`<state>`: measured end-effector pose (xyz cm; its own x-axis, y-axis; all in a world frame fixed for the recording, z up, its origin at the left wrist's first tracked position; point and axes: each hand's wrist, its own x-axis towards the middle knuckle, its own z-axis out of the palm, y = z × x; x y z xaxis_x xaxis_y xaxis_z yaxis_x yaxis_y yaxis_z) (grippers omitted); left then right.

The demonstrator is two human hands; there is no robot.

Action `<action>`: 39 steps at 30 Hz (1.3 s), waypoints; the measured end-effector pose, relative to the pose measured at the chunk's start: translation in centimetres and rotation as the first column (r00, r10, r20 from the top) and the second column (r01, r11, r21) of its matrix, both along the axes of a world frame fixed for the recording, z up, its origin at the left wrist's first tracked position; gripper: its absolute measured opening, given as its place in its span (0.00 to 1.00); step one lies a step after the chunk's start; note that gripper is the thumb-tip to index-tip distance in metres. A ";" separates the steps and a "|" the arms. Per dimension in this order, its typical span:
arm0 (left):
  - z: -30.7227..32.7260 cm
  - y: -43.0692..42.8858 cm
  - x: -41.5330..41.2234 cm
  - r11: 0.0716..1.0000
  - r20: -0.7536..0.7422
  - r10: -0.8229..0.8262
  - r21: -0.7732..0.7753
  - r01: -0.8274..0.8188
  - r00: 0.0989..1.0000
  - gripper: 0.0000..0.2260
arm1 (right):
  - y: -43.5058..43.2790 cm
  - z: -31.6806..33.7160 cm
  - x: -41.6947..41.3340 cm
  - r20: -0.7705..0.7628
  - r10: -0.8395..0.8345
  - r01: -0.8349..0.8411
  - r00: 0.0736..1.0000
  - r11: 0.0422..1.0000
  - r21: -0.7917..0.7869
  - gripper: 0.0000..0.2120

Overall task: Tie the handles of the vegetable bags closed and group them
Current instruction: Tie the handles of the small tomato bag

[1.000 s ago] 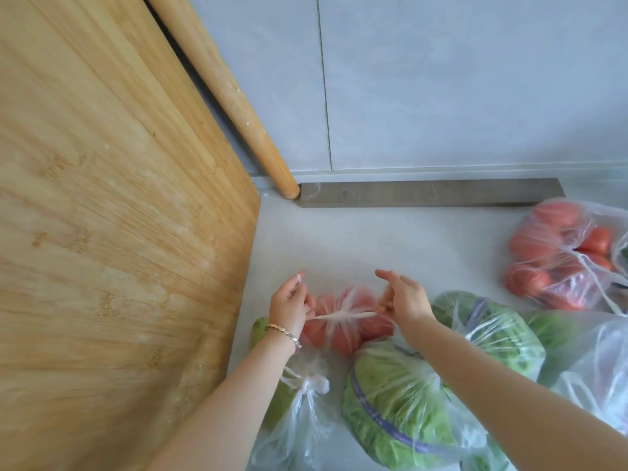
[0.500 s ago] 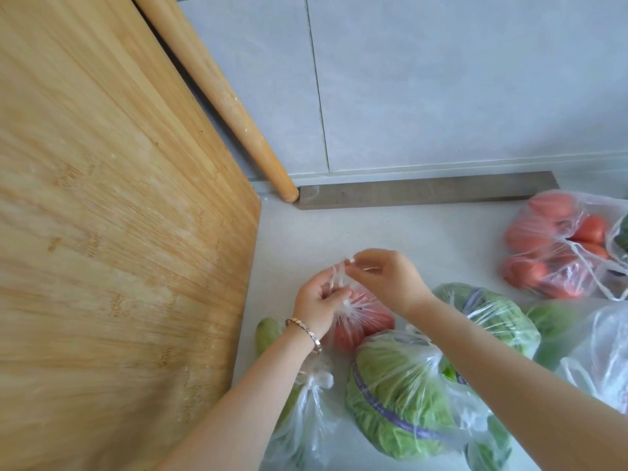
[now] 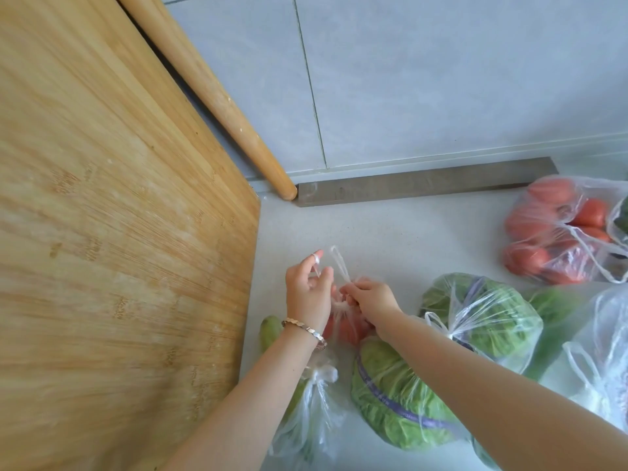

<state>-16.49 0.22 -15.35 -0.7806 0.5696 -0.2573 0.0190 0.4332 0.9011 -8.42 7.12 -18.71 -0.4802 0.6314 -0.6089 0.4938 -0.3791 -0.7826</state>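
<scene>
A small clear bag of tomatoes [image 3: 350,329] lies on the white counter between my hands. My left hand [image 3: 307,292] has one handle strand looped round its raised forefinger. My right hand [image 3: 368,297] pinches the other handle, whose loop [image 3: 339,263] sticks up between the hands. In front of it lie two tied bags of green leafy vegetables [image 3: 394,399] [image 3: 482,314]. A tied bag with a pale green vegetable [image 3: 312,402] lies under my left forearm.
A large bamboo board [image 3: 119,232] leans along the left, with a wooden rolling pin [image 3: 217,100] behind it against the tiled wall. A second tomato bag [image 3: 557,232] with loose handles sits at far right; another clear bag [image 3: 605,362] lies at the right edge.
A second ago my hands pulled the two handles taut sideways. They then came together over the bag; now the left forefinger carries a strand and a loop stands up.
</scene>
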 end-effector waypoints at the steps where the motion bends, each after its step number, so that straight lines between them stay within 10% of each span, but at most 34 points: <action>1: 0.4 -0.1 0.1 0.999 -0.047 -0.045 -0.002 0.045 0.998 0.15 | -0.1 -0.1 -0.1 0.006 0.039 -0.039 0.999 0.999 0.022 0.18; 9: 1.0 1.1 -0.6 0.930 0.061 -0.366 -0.022 0.367 0.929 0.21 | -0.8 -0.6 1.1 0.027 0.481 -0.454 0.876 0.806 0.379 0.14; 22: -1.9 -2.2 -0.8 0.831 -0.371 -0.547 -0.349 0.433 0.750 0.13 | 0.0 -0.5 1.4 -0.088 0.124 -0.111 0.988 0.984 0.139 0.13; 28: -2.9 -2.4 -0.7 0.944 -0.243 -0.298 -0.220 0.246 0.923 0.12 | 0.1 -1.0 1.1 -0.140 -0.080 0.079 0.987 0.997 -0.009 0.07; 39: -2.4 -0.8 -0.9 0.743 -0.116 -0.569 -0.498 0.448 0.814 0.13 | 0.0 -1.7 0.5 -0.029 -0.107 0.110 0.994 0.990 0.093 0.09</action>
